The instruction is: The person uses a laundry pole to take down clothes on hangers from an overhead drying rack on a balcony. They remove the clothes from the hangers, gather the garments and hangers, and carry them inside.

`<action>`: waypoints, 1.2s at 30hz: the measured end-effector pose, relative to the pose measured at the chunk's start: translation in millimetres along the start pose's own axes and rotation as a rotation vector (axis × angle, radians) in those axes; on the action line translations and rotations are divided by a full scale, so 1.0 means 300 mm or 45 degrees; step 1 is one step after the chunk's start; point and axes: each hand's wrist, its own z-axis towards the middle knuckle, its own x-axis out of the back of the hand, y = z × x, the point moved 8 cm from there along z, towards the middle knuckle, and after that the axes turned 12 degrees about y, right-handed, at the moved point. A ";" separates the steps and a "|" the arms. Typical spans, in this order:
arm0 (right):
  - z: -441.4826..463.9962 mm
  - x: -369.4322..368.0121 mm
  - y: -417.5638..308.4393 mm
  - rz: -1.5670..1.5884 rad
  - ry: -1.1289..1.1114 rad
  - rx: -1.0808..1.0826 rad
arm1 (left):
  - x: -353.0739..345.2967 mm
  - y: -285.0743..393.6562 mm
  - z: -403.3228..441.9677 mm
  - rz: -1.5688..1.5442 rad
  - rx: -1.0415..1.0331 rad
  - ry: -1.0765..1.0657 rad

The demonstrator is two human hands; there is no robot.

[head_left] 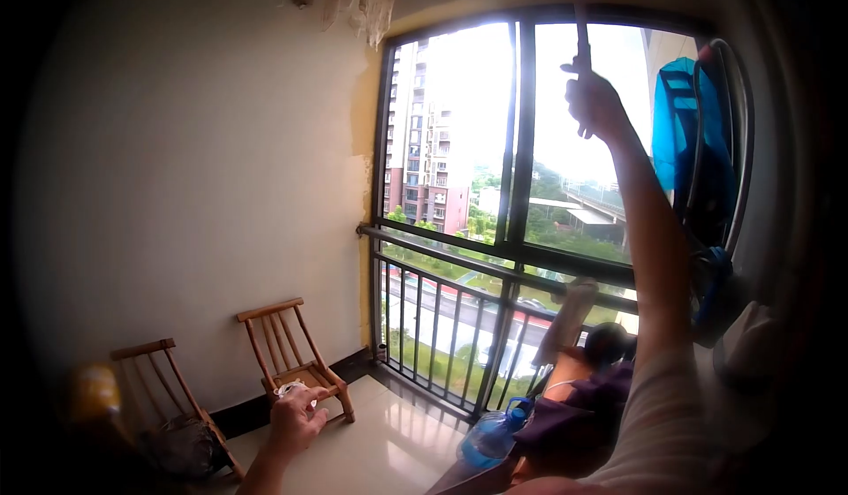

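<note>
The right hand (596, 98) is closed around a thin pole (582, 27), raised before the window (526, 124); its top leaves the view, so completion cannot be confirmed. The left hand (296, 420), fingers bent, appears to pinch a small pale item (290, 389), poorly resolved. Flaking material (375, 5) hangs overhead. Open floor (375, 424) separates the wooden chair (311, 373), at its left edge, from the railing (442, 252); a blue bottle (490, 438) stands near the railing-side edge.
</note>
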 end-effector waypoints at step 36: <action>-1.993 -1.085 0.762 0.532 -0.696 -1.555 | 0.846 -0.290 0.535 0.273 0.588 -0.066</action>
